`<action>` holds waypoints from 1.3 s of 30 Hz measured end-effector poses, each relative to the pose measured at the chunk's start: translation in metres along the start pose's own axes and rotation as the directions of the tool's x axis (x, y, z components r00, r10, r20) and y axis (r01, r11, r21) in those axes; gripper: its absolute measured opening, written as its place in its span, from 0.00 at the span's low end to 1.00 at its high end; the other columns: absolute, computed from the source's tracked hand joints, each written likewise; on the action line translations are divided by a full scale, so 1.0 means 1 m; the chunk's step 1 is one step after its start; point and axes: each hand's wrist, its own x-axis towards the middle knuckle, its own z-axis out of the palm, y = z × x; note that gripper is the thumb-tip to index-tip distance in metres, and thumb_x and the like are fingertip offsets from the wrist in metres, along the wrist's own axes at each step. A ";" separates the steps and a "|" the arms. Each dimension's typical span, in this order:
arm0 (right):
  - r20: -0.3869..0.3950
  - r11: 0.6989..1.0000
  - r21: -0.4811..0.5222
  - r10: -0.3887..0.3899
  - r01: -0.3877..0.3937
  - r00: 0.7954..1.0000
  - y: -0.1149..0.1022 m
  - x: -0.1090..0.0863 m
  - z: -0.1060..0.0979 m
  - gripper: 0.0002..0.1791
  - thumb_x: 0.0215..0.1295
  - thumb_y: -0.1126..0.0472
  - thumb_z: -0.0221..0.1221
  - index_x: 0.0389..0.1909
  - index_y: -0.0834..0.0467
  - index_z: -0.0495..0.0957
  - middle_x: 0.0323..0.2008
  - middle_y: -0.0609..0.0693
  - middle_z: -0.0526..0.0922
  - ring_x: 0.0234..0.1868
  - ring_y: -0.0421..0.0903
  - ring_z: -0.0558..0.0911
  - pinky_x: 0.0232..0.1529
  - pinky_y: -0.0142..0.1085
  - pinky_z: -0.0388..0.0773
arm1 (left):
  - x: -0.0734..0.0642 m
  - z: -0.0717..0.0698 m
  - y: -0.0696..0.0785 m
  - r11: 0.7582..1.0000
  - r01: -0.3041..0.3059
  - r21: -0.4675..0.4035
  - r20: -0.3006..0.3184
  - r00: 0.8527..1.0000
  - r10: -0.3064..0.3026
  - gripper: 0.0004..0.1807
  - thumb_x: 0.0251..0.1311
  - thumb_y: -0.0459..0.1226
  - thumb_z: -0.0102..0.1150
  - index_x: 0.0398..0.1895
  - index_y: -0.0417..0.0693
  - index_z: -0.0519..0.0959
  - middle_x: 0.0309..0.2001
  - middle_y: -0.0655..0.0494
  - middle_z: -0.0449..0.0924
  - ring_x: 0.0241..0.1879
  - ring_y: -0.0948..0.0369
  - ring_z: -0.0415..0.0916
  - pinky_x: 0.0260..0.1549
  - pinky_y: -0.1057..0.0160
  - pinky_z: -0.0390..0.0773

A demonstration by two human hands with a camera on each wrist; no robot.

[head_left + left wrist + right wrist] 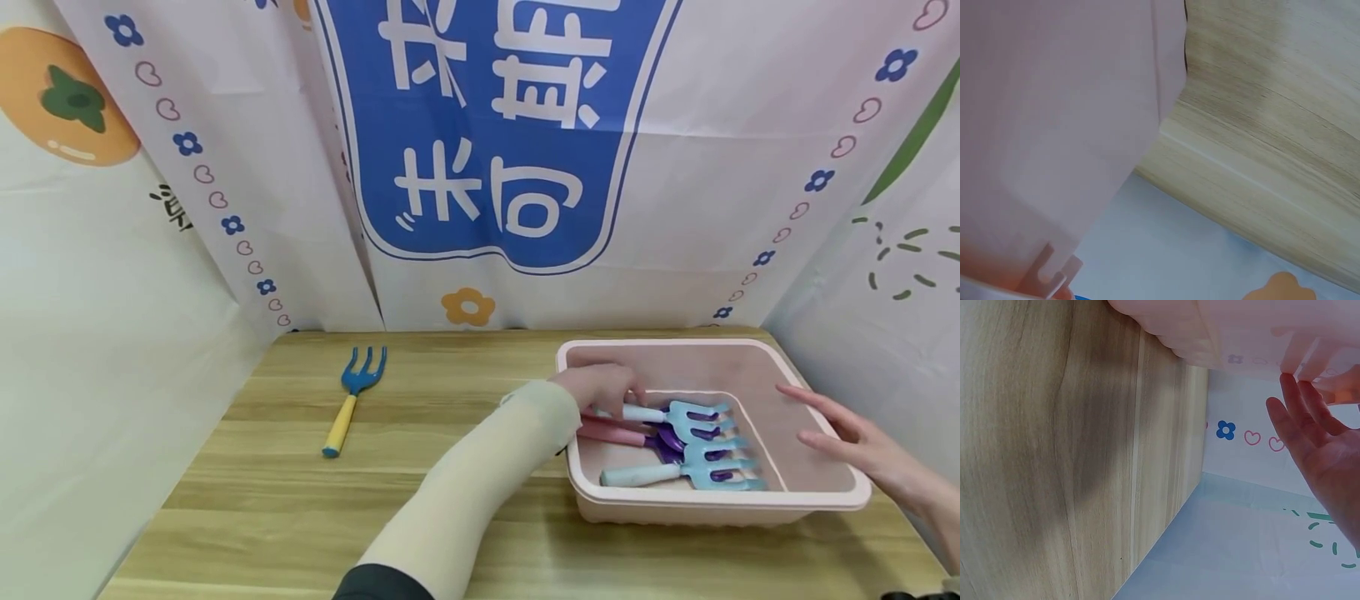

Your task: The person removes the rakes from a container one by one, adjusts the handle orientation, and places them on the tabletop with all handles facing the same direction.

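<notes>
My left hand [603, 387] reaches over the left rim of a pale pink plastic bin [720, 498], its fingers bent down at the handle of a light blue hand fork [686, 417]; I cannot tell whether they grip it. A second light blue hand fork [708, 468] lies nearer the front of the bin. Between and under these are purple tool heads [666, 446] and a pink handle [611, 432], partly covered. Fingers spread, my right hand [862, 446] is at the bin's right rim. In the right wrist view, that hand [1322, 437] shows extended fingers beside the bin wall.
A blue hand fork with a yellow handle [341, 425] lies at the left on the wooden table [285, 517]. Printed white cloth [705, 208] hangs behind the table and along both sides. The bin stands on the table's right part.
</notes>
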 end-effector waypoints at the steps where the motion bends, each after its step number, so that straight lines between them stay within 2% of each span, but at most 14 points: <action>1: 0.001 1.000 0.002 0.003 -0.003 1.000 0.000 0.000 0.000 0.31 0.74 0.69 0.47 0.75 0.53 0.54 0.65 0.22 0.56 0.57 0.16 0.58 0.43 0.18 0.64 | 0.000 0.000 0.000 1.000 0.003 -0.001 0.003 1.000 -0.003 0.23 0.58 0.28 0.62 0.55 0.60 0.81 0.46 0.62 0.77 0.41 0.66 0.70 0.38 0.73 0.68; 4: 0.001 1.000 0.001 0.010 -0.010 1.000 0.001 0.000 0.000 0.31 0.74 0.69 0.47 0.75 0.52 0.54 0.64 0.22 0.56 0.57 0.16 0.58 0.43 0.18 0.64 | 0.000 -0.002 0.000 1.000 0.007 0.000 0.009 1.000 -0.007 0.23 0.59 0.27 0.60 0.55 0.61 0.81 0.44 0.63 0.77 0.40 0.66 0.70 0.37 0.73 0.69; 8: -0.001 1.000 -0.003 0.005 -0.005 1.000 0.001 0.000 0.000 0.32 0.74 0.69 0.47 0.76 0.52 0.54 0.65 0.22 0.56 0.58 0.17 0.57 0.43 0.18 0.63 | 0.001 -0.004 0.001 0.998 -0.043 0.055 0.007 0.999 0.042 0.26 0.58 0.25 0.58 0.56 0.60 0.80 0.41 0.62 0.76 0.39 0.65 0.70 0.35 0.72 0.69; 11: 0.000 1.000 -0.006 0.002 -0.002 1.000 0.001 -0.001 0.000 0.32 0.74 0.69 0.47 0.76 0.52 0.53 0.65 0.23 0.56 0.58 0.17 0.56 0.43 0.18 0.62 | 0.000 -0.007 0.001 0.991 -0.083 0.103 -0.006 0.996 0.084 0.27 0.58 0.24 0.56 0.56 0.59 0.80 0.41 0.62 0.76 0.39 0.66 0.70 0.36 0.73 0.69; 15: 0.003 1.000 -0.011 0.004 -0.004 1.000 0.001 -0.001 0.000 0.32 0.74 0.68 0.47 0.76 0.51 0.52 0.66 0.23 0.55 0.59 0.16 0.54 0.43 0.18 0.62 | -0.002 -0.011 0.003 0.987 -0.086 0.133 -0.027 0.996 0.090 0.26 0.58 0.24 0.55 0.55 0.61 0.80 0.44 0.63 0.76 0.42 0.67 0.70 0.40 0.74 0.68; 20: 0.004 1.000 -0.016 0.007 -0.007 1.000 0.000 -0.001 0.000 0.32 0.75 0.68 0.46 0.76 0.51 0.52 0.66 0.23 0.55 0.59 0.16 0.53 0.42 0.18 0.61 | -0.004 -0.012 0.005 0.978 -0.087 0.192 -0.047 0.994 0.098 0.25 0.57 0.27 0.59 0.55 0.63 0.80 0.41 0.63 0.76 0.40 0.66 0.70 0.38 0.71 0.70; 24: 0.005 1.000 -0.019 0.015 -0.014 1.000 0.000 -0.001 -0.001 0.32 0.75 0.67 0.46 0.76 0.51 0.52 0.66 0.24 0.54 0.59 0.16 0.53 0.42 0.19 0.62 | -0.005 -0.013 0.003 0.974 -0.093 0.207 -0.086 0.990 0.112 0.24 0.56 0.31 0.62 0.54 0.64 0.80 0.39 0.66 0.75 0.39 0.68 0.71 0.36 0.71 0.70; 27: 0.010 1.000 -0.014 0.028 -0.028 1.000 0.000 -0.001 -0.001 0.32 0.75 0.67 0.46 0.76 0.50 0.51 0.65 0.24 0.54 0.57 0.17 0.56 0.42 0.20 0.66 | -0.006 -0.015 0.002 0.978 -0.114 0.174 -0.131 0.982 0.138 0.22 0.57 0.33 0.64 0.54 0.64 0.80 0.38 0.67 0.76 0.39 0.68 0.71 0.36 0.72 0.70; 30: 0.015 0.999 -0.012 0.042 -0.042 0.999 0.001 -0.001 -0.001 0.32 0.76 0.66 0.46 0.77 0.49 0.50 0.65 0.24 0.52 0.56 0.16 0.57 0.41 0.21 0.68 | -0.008 -0.020 0.000 0.982 -0.148 0.117 -0.153 0.974 0.165 0.24 0.56 0.30 0.64 0.55 0.61 0.79 0.38 0.66 0.76 0.39 0.67 0.71 0.36 0.72 0.70; 35: 0.019 0.999 -0.026 0.046 -0.046 0.999 0.001 -0.001 -0.002 0.32 0.76 0.65 0.45 0.77 0.49 0.50 0.66 0.26 0.51 0.57 0.16 0.54 0.41 0.21 0.66 | -0.017 -0.030 -0.004 0.974 -0.224 0.043 -0.150 0.962 0.228 0.26 0.57 0.27 0.61 0.59 0.55 0.77 0.41 0.62 0.77 0.41 0.66 0.71 0.39 0.73 0.70; 39: 0.028 0.998 0.001 0.062 -0.062 0.998 0.001 -0.002 -0.001 0.32 0.76 0.65 0.45 0.77 0.48 0.49 0.65 0.28 0.52 0.56 0.18 0.58 0.40 0.24 0.71 | -0.027 -0.035 -0.010 0.965 -0.261 -0.019 -0.155 0.954 0.255 0.25 0.58 0.29 0.64 0.60 0.53 0.77 0.41 0.61 0.78 0.41 0.66 0.72 0.40 0.74 0.70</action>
